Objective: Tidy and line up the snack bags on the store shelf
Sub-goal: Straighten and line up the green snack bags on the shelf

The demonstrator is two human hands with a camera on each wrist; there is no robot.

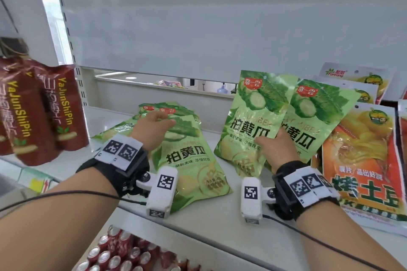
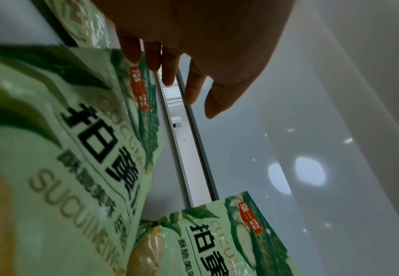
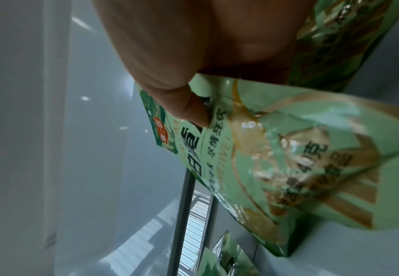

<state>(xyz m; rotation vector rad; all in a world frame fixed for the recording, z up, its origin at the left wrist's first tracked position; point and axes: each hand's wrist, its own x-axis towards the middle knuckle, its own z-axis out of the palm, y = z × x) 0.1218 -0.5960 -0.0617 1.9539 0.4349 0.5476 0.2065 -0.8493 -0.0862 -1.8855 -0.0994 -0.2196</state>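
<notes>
Fingers of your left hand spread over fallen green bags; your right hand pinches two upright bags on the shelf. Stand fallen ones alongside, edges flush.

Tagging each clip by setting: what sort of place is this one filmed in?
Most likely a small shop. A white shelf carries rows of packaged snacks, green cucumber bags beside orange bags, with red cans stocked on the tier below.
</notes>
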